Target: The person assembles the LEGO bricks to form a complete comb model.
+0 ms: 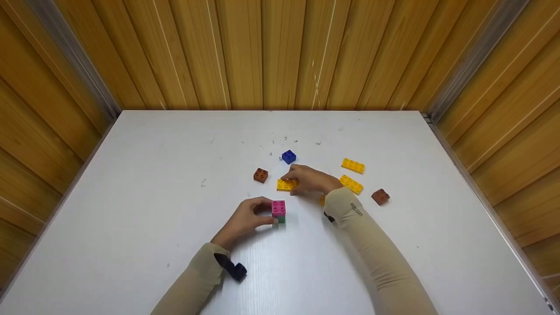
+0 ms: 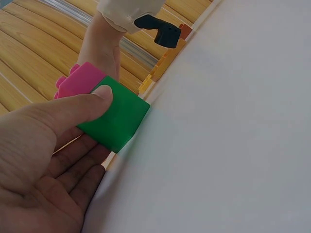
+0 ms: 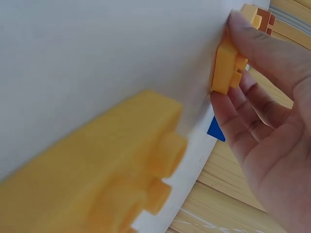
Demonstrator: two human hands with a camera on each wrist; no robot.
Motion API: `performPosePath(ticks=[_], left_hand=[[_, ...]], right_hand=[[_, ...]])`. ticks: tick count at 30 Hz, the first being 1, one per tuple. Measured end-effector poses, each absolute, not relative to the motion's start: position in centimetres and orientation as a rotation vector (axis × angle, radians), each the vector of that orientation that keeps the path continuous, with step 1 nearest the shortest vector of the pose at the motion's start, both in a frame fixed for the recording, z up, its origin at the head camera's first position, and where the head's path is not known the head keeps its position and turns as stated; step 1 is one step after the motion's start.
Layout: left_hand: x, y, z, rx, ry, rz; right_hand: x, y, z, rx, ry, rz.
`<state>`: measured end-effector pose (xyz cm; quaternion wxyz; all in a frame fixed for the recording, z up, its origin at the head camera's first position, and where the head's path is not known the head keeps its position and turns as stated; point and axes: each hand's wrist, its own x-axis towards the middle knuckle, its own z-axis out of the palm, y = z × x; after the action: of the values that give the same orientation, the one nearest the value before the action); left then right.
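My left hand holds a small stack at the near middle of the table: a pink brick on top of a green brick. In the left wrist view, the thumb presses on the side of the green brick, while the pink brick sits flush against it. Farther back, my right hand pinches a yellow brick between thumb and fingertips, low at the tabletop. Yellow studs of a brick show left of these fingers in the head view.
A brown brick and a blue brick lie beyond the hands. Two yellow bricks, one behind and one in front, lie right, near another brown brick. Under the right sleeve, a yellow brick is mostly hidden.
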<state>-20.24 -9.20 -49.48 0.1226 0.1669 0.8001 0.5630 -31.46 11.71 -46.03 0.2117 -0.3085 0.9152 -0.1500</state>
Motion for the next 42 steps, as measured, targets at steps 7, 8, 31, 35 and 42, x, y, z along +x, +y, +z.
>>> performPosePath(ticks=[7, 8, 31, 35, 42], left_hand=[[-19.5, -9.2, -48.1, 0.477, 2.333, 1.632], [-19.6, -9.2, -48.5, 0.481, 2.338, 1.635], [-21.1, -9.4, -51.4, 0.485, 2.366, 1.608], [-21.1, -9.4, -51.3, 0.469, 2.369, 1.605], [-21.1, -9.3, -51.5, 0.467, 2.349, 1.643]], right_hand=[[-31.5, 12.1, -46.2, -0.837, 2.525, -0.446], [-31.6, 12.1, -46.3, -0.840, 2.526, -0.444], [-31.2, 12.8, -45.7, -0.895, 2.526, -0.494], [-31.2, 12.8, -45.5, -0.907, 2.529, -0.497], [-31.0, 12.7, -45.2, -0.931, 2.528, -0.463]])
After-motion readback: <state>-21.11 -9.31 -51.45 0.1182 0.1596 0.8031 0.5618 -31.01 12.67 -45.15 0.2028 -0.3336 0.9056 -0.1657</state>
